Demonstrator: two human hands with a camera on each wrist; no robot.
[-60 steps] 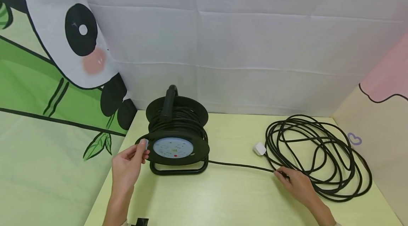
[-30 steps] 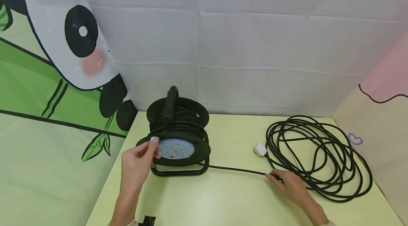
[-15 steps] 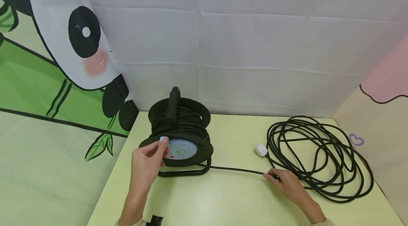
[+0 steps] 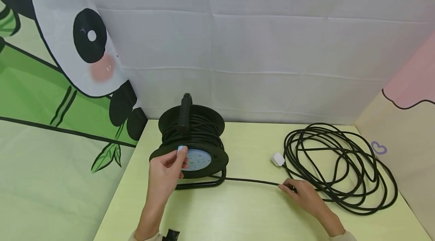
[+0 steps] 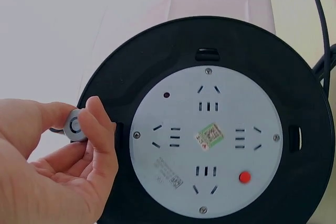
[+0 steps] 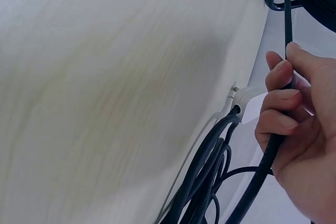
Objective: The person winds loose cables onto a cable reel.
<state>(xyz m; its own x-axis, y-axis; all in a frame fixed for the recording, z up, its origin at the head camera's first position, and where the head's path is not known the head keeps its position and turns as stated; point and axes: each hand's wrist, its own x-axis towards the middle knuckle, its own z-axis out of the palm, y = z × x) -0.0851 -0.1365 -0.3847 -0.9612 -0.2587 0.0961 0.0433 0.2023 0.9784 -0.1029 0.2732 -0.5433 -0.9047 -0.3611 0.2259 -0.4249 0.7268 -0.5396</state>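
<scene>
Cable reel [image 4: 200, 148], black and drum-shaped, is standing toward the left of a pale yellow worktop [image 4: 244, 210]. On the right, a loose coil of black cable [image 4: 340, 148] is spreading in wide, overlapping loops. A round, pale blue-grey socket panel [image 5: 210, 153] is filling the middle of the reel's front face. The right hand [image 4: 306, 193], at the near-left edge of the coil, is curling its fingers round a straight stretch of cable [image 4: 251, 181] that is running between reel and coil. A white plug [image 4: 277, 159] is resting just beside the coil. Smallest of all, a round grey knob [image 5: 75, 125], near the rim of the reel's face, is being pinched between the thumb and fingers of the left hand [image 4: 163, 175]. The step appears to be turning the reel by its knob while guiding the cable. Doing it well probably means letting the knob roll within the pinch while turning smoothly, and giving the cable light, even tension with the right hand so that it is lying neatly on the drum. Loops snagging at the coil seem the likeliest trouble. The reel's body is sitting just beyond the left hand, which is covering the left part of its face in the head view; from the right hand, the reel is standing well apart, to the left.
</scene>
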